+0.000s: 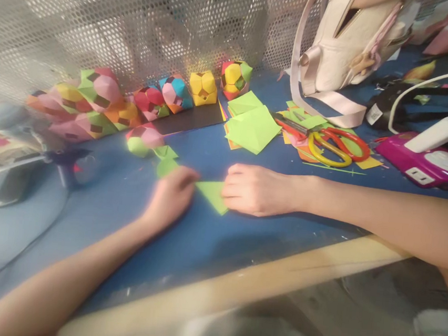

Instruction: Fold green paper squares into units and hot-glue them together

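Green paper (212, 193) seemingly under right hand (252, 190)

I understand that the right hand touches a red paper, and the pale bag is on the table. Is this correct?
No: in the head view, the paper touched by the right hand is green, not red. The pale bag is on the table.

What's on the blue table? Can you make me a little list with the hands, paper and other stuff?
Left hand: blurry, near the green paper triangle's left corner; grip unclear
Right hand: curled over the triangle's other end
Green sheets: in a pile beyond the right hand
Scissors: red-orange and yellow handles, lying on paper scraps
Folded paper shapes: colourful, mostly by the metal screen
Bag: cream
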`<state>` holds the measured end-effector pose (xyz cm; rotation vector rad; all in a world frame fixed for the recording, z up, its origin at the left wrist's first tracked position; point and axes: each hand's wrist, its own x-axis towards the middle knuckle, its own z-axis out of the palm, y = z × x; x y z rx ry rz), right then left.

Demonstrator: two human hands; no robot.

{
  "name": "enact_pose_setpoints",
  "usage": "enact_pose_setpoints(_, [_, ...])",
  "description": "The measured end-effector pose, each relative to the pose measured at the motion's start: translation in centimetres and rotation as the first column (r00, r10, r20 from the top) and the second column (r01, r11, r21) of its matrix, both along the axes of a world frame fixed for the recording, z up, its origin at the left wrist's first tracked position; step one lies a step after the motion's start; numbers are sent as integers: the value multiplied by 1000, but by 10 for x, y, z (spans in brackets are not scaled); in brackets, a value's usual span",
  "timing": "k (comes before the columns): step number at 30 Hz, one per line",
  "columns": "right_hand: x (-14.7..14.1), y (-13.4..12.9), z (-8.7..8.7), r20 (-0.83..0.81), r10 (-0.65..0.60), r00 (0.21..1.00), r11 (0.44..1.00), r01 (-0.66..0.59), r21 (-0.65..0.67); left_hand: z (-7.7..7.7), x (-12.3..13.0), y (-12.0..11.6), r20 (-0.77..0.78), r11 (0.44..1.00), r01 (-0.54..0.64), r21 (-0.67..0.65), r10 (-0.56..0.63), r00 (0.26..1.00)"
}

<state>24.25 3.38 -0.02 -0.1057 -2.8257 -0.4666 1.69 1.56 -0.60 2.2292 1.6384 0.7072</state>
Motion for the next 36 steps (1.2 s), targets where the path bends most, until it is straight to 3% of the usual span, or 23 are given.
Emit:
enact_pose_setpoints(14, [2,-4,6,70,-56,996,988,65,-137,-5,-3,2,8,1000,10,19,-11,1000])
enact_pose_setpoints(21, [1,-6,8,106,-75,991,980,93,-174,-2,-1,1,103,1000,6,2,-6,995])
enact_pose_setpoints(27, [1,-8,13,178,-99,979,957,143,-253,1,4,-1,-33,985,166,56,-164,986])
enact_pose_setpoints(36, [4,-3,19,203,-94,975,917,164,-364,-3,3,2,-84,993,83,79,-76,994])
